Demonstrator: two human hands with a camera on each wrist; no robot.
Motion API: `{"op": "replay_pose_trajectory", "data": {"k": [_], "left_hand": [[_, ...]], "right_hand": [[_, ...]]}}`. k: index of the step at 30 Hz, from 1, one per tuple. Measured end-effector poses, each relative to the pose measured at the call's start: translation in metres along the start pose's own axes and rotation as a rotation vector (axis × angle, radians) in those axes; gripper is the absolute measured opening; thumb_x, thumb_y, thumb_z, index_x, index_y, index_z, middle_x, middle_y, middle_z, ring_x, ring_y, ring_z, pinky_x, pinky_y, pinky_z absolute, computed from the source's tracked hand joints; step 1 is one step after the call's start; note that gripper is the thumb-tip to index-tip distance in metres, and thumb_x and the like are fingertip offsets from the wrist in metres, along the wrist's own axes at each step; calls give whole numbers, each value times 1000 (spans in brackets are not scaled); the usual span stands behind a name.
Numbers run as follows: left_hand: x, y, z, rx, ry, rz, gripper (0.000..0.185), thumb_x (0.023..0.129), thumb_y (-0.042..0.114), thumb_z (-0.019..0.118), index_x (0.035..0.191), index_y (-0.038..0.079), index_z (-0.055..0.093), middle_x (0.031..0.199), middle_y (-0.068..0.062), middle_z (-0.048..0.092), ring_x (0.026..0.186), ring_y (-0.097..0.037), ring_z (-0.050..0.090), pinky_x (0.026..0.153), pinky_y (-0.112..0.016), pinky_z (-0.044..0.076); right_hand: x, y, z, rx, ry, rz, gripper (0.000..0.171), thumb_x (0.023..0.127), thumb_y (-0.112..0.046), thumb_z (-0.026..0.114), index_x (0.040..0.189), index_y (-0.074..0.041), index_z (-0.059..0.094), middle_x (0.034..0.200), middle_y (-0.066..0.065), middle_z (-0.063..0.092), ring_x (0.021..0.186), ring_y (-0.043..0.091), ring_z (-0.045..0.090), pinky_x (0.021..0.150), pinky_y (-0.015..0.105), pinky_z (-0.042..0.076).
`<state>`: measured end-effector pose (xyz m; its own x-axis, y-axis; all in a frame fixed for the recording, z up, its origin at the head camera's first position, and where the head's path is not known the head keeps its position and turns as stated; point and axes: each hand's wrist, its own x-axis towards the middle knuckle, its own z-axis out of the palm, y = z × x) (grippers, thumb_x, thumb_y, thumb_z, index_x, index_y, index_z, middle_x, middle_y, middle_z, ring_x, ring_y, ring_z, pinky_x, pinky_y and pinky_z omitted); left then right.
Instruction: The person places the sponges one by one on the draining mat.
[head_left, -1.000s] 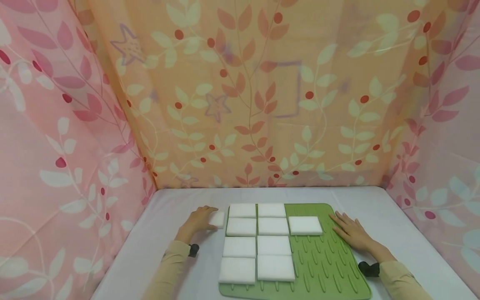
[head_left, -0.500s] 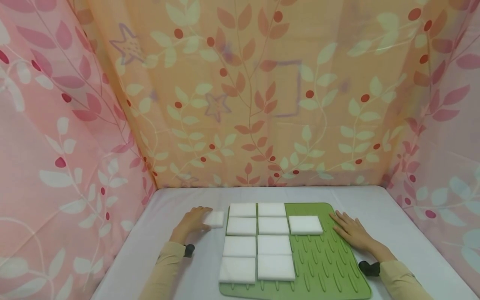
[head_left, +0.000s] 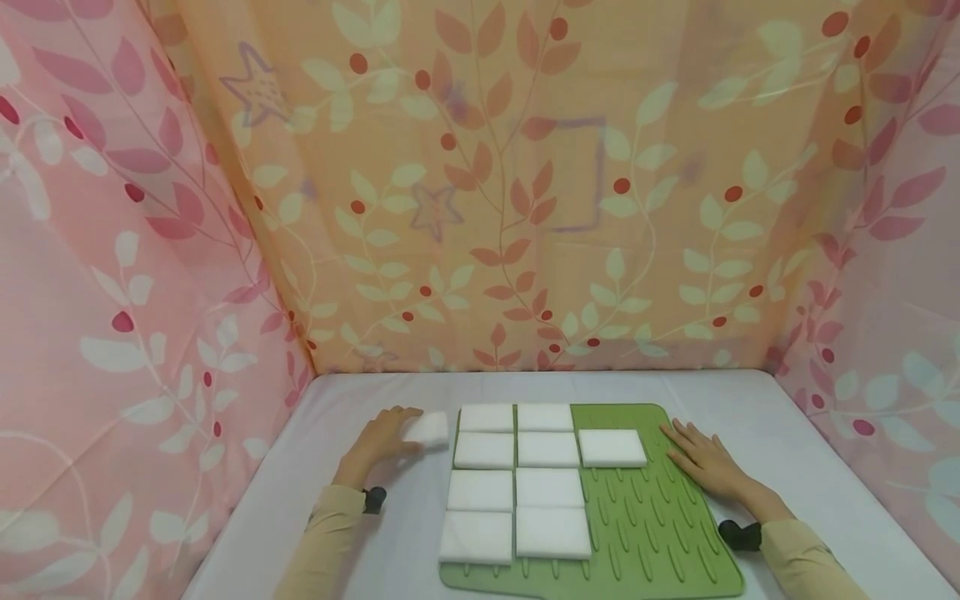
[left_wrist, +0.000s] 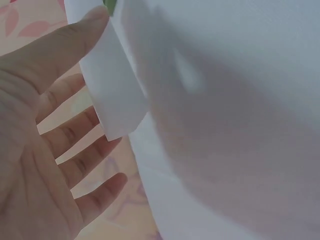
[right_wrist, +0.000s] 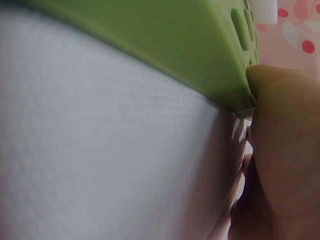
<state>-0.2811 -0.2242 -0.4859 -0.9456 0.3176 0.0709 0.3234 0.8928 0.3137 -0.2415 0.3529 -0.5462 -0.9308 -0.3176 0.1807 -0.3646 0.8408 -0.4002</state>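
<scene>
Left hand (head_left: pixel 382 440) fingers loosely spread and raised, right hand (head_left: pixel 703 462) flat, palm down, forearms extended

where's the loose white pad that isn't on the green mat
In the head view, the loose white pad is in the left hand, just off the left edge of the green mat, beside the top-left pad of the grid.

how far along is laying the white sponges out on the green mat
Done: nine white sponges lie on the green mat, eight in two columns and one starting a third. In hand: the left hand holds another sponge beside the mat. Left: the mat's bare right side, where the right hand rests.
</scene>
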Motion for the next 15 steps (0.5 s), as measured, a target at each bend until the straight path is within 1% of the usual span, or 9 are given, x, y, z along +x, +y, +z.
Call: {"op": "replay_pose_trajectory", "data": {"k": [3,6,10,15], "left_hand": [[1,2,-2,5,22,25,65,72,40,76,128,14,54,122,-16,55,108,-39,52,81,-57,44],[0,6,-6,-13,43,43,65,72,40,76,127,13,55,121,-16,56,107,-39,52,80,-57,44],[0,12,-7,-21,46,41,65,73,42,74,129,15,54,124,-15,55,109,-39,51,82,-58,44],[0,19,-6,-27,64,46,64,74,43,74,128,14,55,122,-14,56,107,-37,52,83,-56,43]], "right_hand": [[0,-1,-1,1,1,0,52,96,-30,48,140,-4,39,144,28,30,130,53,22,98,71,9],[0,-1,-1,4,1,0,52,96,-30,48,140,-4,39,144,28,30,130,53,22,98,71,8],[0,0,0,2,9,-6,52,96,-29,48,140,-4,39,143,29,30,129,54,23,98,71,9],[1,0,1,-3,13,-11,52,96,-29,48,140,-4,39,143,29,31,129,54,23,97,71,10]]}}
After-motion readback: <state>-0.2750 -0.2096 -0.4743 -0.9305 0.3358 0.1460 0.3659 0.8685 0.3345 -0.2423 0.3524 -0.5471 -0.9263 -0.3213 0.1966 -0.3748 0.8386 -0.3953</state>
